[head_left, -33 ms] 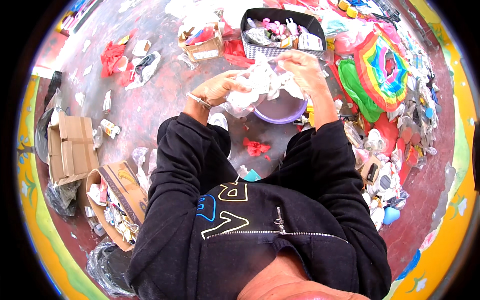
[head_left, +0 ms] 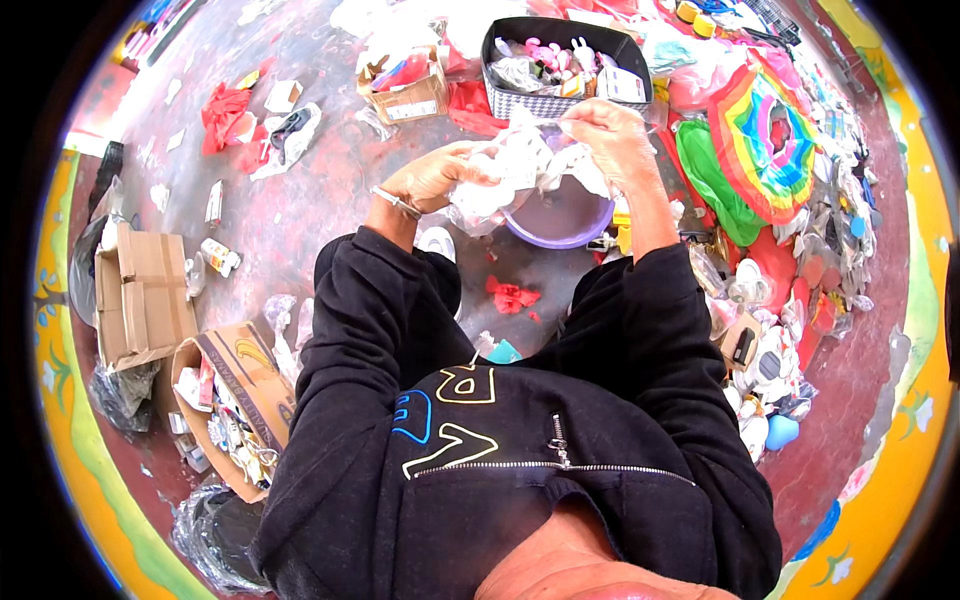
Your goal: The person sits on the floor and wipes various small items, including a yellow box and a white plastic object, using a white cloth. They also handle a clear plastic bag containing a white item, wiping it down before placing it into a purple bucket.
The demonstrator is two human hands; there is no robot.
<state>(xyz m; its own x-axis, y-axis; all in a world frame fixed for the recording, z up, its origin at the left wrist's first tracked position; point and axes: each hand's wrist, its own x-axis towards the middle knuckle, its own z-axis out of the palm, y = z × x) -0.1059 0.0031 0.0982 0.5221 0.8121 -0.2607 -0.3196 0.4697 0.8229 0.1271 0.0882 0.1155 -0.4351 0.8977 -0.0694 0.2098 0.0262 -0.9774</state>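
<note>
The crumpled white plastic (head_left: 515, 165) is held in both hands: its left side is gripped between the thumb and fingers of the left hand (head_left: 435, 178), while its right side is pinched by the bunched fingertips of the right hand (head_left: 612, 140). The exact pinch point is too blurred to be told. The plastic is suspended in front of the torso, and part of the purple basin (head_left: 560, 242) is covered by it from this view. Compared with the earlier frame, the right hand has been shifted very slightly to the right, and the folds of the plastic have been slightly rearranged; the left hand is seen in almost the same place. The patterned bin (head_left: 512, 103), the cardboard box (head_left: 415, 102) and the red scrap (head_left: 512, 296) have been left unmoved.
</note>
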